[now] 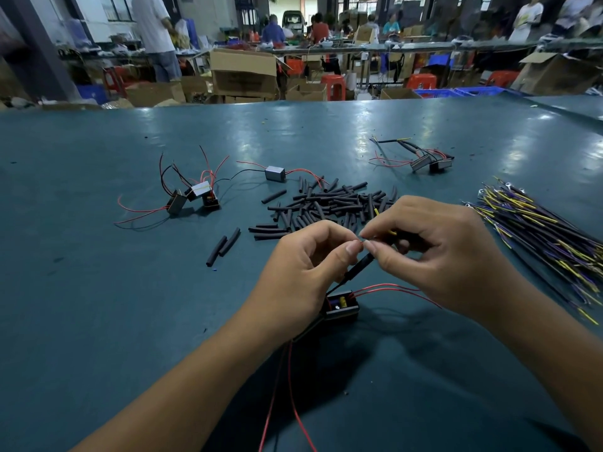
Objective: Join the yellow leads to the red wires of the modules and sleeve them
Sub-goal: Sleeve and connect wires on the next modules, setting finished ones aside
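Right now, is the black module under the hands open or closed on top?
Open: the black module shows a yellow component inside.

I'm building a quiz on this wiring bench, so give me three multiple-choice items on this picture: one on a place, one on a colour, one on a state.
1. Where does the bundle of yellow leads lie?
A. right of the hands
B. left of the hands
C. in a box

2. What colour are the loose sleeves?
A. white
B. black
C. red

3. What are the left hand and right hand doing?
A. lying flat
B. pinching wire ends together
C. lifting a carton

Answers: 1 A, the bundle lies at the table's right edge; 2 B, the pile is black; 3 B, fingertips meet over the module.
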Available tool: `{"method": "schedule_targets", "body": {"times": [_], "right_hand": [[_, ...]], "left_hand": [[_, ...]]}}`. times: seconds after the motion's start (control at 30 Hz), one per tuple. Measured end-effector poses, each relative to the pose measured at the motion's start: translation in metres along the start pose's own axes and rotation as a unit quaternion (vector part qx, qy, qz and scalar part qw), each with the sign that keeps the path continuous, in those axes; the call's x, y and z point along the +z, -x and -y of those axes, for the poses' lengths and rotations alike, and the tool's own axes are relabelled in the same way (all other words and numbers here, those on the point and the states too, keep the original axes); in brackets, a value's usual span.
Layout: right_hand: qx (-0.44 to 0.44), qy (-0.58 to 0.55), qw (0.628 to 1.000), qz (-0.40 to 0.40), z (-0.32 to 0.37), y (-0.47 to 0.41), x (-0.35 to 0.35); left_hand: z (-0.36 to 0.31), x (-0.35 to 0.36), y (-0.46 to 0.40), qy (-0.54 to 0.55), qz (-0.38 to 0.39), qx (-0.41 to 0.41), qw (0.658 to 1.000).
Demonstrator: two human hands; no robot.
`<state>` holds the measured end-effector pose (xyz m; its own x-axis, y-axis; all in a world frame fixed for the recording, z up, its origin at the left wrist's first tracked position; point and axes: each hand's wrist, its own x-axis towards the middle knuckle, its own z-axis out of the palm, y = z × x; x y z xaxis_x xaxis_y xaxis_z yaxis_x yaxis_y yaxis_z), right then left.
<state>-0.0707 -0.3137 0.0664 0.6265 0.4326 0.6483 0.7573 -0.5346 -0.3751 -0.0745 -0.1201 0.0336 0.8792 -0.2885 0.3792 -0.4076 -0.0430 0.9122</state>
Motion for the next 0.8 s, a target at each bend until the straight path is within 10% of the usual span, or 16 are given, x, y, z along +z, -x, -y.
{"method": "schedule_targets", "body": {"times": [0.5, 0.8], "right_hand": [[-0.050, 0.100, 0.993, 0.034, -0.004, 0.000, -0.003], [-0.065, 0.105, 0.991, 0.052, -0.005, -0.002, -0.006]], "left_hand": [[0.000, -0.014, 0.000, -0.037, 0.043, -0.061, 0.997], [-0.001, -0.013, 0.001, -0.176, -0.006, 0.045, 0.983]]}}
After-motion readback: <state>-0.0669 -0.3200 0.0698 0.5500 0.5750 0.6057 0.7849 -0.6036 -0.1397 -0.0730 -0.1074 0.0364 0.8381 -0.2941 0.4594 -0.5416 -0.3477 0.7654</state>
